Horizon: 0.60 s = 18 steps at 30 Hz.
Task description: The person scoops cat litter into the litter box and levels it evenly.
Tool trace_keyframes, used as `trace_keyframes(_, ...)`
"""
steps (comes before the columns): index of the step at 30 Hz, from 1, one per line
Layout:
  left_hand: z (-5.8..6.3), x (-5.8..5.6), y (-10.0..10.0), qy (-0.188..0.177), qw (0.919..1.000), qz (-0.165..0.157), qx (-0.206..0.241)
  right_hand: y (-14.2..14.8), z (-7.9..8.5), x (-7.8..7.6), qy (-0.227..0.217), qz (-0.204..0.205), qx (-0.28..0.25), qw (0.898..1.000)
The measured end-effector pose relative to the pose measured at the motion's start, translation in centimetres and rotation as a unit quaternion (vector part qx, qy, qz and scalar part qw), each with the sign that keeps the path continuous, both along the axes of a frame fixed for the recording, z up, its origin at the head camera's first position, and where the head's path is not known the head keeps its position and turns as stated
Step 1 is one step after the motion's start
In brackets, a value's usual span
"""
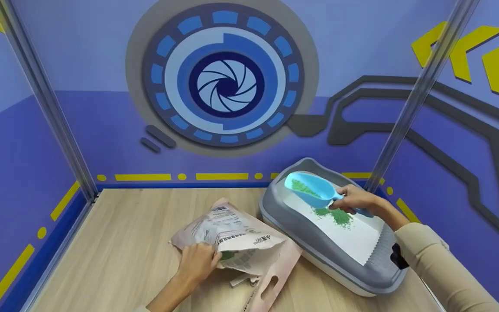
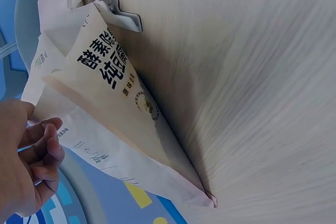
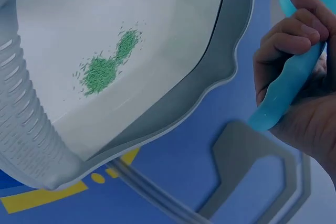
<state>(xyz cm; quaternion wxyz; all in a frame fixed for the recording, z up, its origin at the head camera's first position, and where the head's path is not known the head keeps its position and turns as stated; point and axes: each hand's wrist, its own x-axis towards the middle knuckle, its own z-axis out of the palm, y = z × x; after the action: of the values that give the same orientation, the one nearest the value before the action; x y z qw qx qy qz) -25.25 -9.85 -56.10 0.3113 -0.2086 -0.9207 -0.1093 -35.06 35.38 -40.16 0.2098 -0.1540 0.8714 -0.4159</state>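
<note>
A light-blue scoop (image 1: 312, 190) with green pellets in its bowl is held by its handle in my right hand (image 1: 355, 199), above a litter box. The litter box (image 1: 282, 221) has a grey rim and a white inside, where green pellets (image 1: 338, 216) lie in a small heap. With thumb and fingers, my left hand (image 1: 197, 260) pinches the edge of a pale printed bag (image 1: 245, 229). The bag lies tilted on the table with its mouth open, and some green shows inside. In the right wrist view, the curled fingers wrap the scoop handle (image 3: 294, 85).
On the wooden table (image 1: 124, 242), a small white clip (image 2: 121, 14) lies beside the bag. The bag's torn-off-looking pink strip with a handle hole (image 1: 270, 288) spreads toward the front. Purple-blue panels (image 1: 93, 138) and metal posts enclose the table.
</note>
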Motion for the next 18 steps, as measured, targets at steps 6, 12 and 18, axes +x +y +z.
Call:
trace_keyframes(6, -0.2, 0.2, -0.2, 0.011, 0.9999, 0.008, -0.009, 1.1, -1.4, 0.0, -0.009, -0.070, -0.018, 0.997)
trace_keyframes(12, -0.5, 0.4, -0.2, 0.000, 0.9998, 0.013, -0.011, 0.9, -3.0, 0.0, -0.062, -0.135, -0.041, 0.988)
trace_keyframes(18, -0.5, 0.2, 0.1, -0.011, 0.9999, 0.012, -0.001, 1.6, -5.0, -0.1, -0.101, -0.164, -0.041, 0.980)
